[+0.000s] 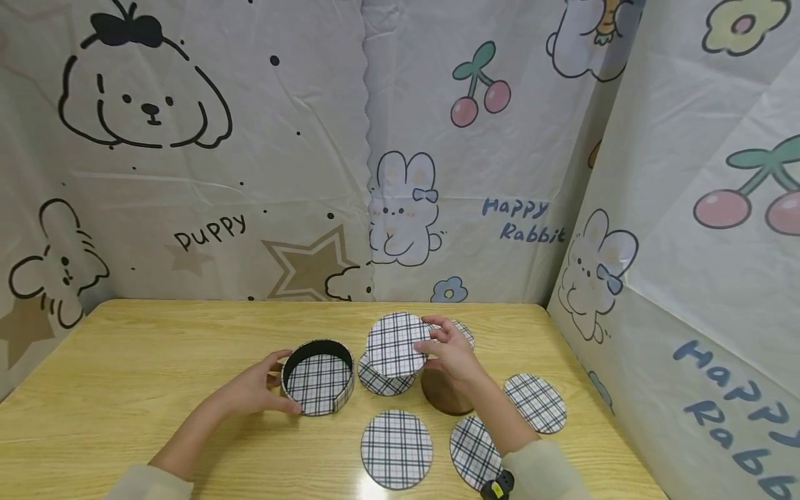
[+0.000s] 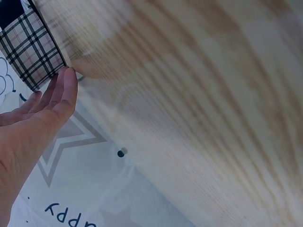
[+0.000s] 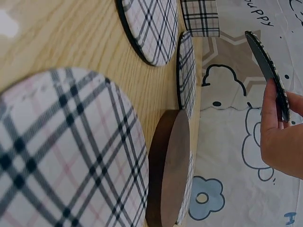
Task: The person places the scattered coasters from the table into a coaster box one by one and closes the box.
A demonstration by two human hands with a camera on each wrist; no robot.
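My right hand (image 1: 453, 353) pinches a round plaid coaster (image 1: 396, 345) by its right edge, lifted above the table. In the right wrist view this coaster (image 3: 265, 66) is seen edge-on, its dark underside showing. My left hand (image 1: 256, 385) holds the left side of a round plaid coaster holder (image 1: 345, 397) with a black inner wall, thumb at the front and fingers behind. In the left wrist view the fingertips touch the holder's plaid outer wall (image 2: 35, 52). A plaid coaster lies inside the holder. Under the raised coaster lies another coaster (image 1: 381, 384), partly hidden.
A thick brown disc (image 1: 440, 396) stands beneath the right hand. Plaid coasters lie at the front (image 1: 396, 450), front right (image 1: 471, 451), far right (image 1: 535, 403) and behind the right hand (image 1: 465, 332). A small black object with a yellow mark (image 1: 498, 486) is by the right sleeve. Printed cloth walls surround the table.
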